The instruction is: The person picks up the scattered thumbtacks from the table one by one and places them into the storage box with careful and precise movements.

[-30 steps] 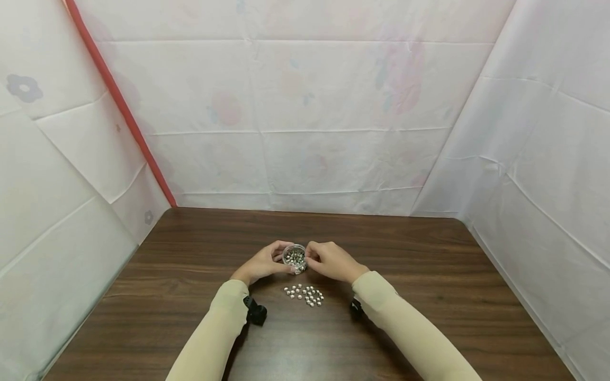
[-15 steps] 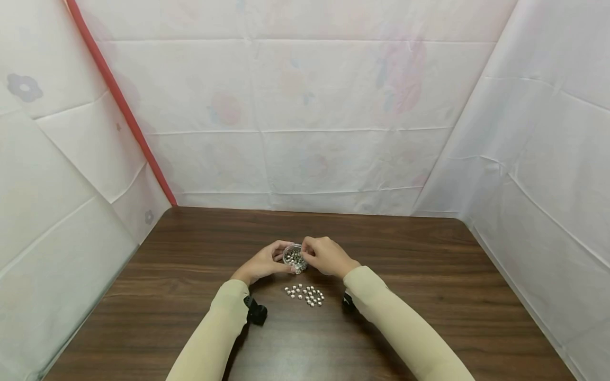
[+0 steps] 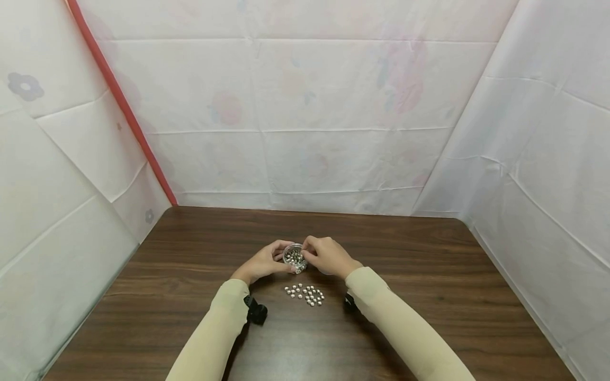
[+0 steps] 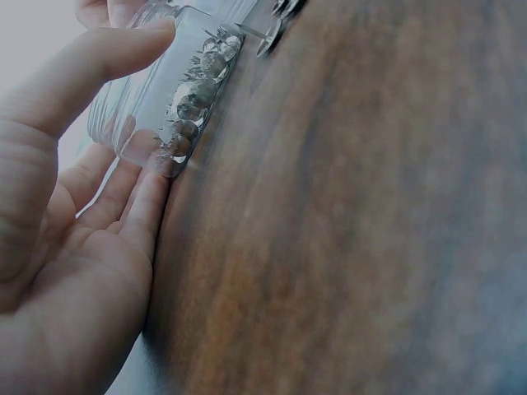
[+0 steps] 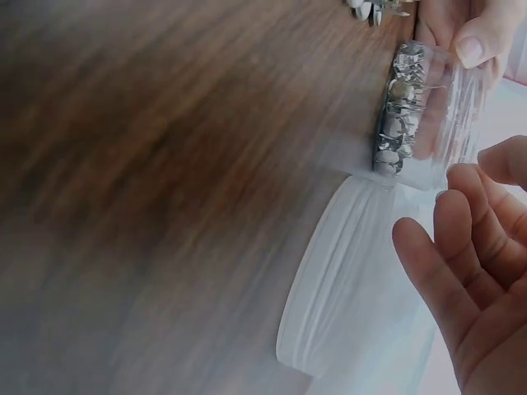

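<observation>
A small clear plastic jar (image 3: 294, 263) with silver thumbtacks (image 4: 193, 99) in its bottom stands upright on the wooden table. My left hand (image 3: 265, 262) holds it, thumb on the near side and fingers round the far side. At the jar's mouth is my right hand (image 3: 329, 257), its thumb and index finger close together at the rim. Whether a tack is between those fingertips is hidden. In the right wrist view the other fingers (image 5: 449, 271) are bent and spread apart. A round clear lid (image 5: 329, 276) lies beside the jar, mostly covered by the right hand in the head view.
Several loose thumbtacks (image 3: 312, 297) lie scattered on the table (image 3: 214, 233) in front of the jar, between the forearms. White patterned sheets (image 3: 333, 106) hang behind and at both sides. A red strip (image 3: 121, 106) runs down the left corner.
My right hand has moved slightly left, so its fingertips come over the jar's mouth, then stays nearly still. The left hand and jar hold their place.
</observation>
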`<state>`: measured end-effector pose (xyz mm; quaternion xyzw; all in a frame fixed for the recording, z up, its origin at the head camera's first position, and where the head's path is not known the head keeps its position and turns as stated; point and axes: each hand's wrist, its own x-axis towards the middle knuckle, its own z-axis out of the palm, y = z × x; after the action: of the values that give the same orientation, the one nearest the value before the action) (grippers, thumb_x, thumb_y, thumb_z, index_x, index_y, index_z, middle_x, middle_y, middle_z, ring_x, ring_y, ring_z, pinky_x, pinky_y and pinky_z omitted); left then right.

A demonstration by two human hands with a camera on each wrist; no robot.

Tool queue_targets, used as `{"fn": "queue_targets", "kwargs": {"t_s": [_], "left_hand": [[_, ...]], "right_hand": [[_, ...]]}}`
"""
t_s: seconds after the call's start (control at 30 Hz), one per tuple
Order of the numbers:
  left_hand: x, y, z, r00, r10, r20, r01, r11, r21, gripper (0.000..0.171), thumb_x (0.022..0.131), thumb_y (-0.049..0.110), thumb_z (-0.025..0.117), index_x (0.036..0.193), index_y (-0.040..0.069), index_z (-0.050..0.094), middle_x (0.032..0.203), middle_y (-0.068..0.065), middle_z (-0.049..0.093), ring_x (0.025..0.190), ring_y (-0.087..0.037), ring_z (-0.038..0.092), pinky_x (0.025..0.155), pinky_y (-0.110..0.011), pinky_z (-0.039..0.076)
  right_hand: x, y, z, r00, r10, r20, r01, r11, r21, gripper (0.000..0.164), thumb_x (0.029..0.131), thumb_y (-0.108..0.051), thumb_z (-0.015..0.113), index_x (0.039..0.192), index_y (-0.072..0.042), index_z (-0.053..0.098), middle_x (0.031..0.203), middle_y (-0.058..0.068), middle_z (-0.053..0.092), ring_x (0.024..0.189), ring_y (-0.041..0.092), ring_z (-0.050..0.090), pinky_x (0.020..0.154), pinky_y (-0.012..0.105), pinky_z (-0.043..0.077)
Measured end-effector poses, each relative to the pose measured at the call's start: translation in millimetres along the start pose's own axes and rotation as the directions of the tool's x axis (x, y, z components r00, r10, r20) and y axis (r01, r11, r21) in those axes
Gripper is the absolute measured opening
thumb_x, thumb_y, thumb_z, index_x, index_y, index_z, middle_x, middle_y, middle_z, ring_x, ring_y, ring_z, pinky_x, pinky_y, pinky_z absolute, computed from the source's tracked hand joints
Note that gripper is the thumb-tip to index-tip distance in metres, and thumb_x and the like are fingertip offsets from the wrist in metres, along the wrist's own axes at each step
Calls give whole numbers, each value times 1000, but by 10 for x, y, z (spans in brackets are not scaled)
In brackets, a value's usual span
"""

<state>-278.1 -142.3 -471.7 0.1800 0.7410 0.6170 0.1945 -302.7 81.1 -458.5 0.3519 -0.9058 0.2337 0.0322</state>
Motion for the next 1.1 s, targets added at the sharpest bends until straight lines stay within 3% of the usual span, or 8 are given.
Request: {"fn": "queue_targets", "kwargs": {"t_s": [0.23,0.4,0.63,0.83,1.1], "left_hand": [[1,6,1,1000,7,-3,-7,1000,16,71,77,8,75,137,6,39,138,-21,43,131,-31,31,108,-52,31],[-8,20,8,1000,4,-11,-3,1000,23,71,77,9,76,138,6,39,136,-21,44,131,-31,31,108,-52,30],[107,-247,-14,997,16,-70,-12,999,45,70,73,14,80,134,17,44,133,-11,50,129,-25,34,108,-51,31],[104,-255,-20,997,22,-73,-20,999,29,70,72,15,81,133,17,46,130,-10,52,127,-22,38,106,-49,35],[121,-280,-26,997,27,-74,-24,999,34,70,72,15,81,132,17,46,131,-11,52,128,-24,36,108,-51,32]], "right_hand": [[-151,-42,-51,996,-73,-48,72,997,-14,9,93,-23,55,98,-18,60,78,-8,64,60,-1,51,54,21,49],[-261,-75,-88,996,-78,-46,77,997,-31,6,92,-24,56,94,-20,61,72,-12,60,56,-1,48,50,20,46],[-396,-77,-115,994,-107,-31,105,993,-45,5,92,-23,57,91,-21,62,66,-14,54,53,-1,45,47,18,43],[-469,-84,-135,993,-115,-17,114,991,-72,6,92,-23,56,89,-21,61,70,-13,53,57,0,46,50,18,45],[-567,-91,-158,993,-118,31,119,992,-49,5,91,-21,57,87,-23,59,63,-13,51,52,0,43,45,18,40]]}}
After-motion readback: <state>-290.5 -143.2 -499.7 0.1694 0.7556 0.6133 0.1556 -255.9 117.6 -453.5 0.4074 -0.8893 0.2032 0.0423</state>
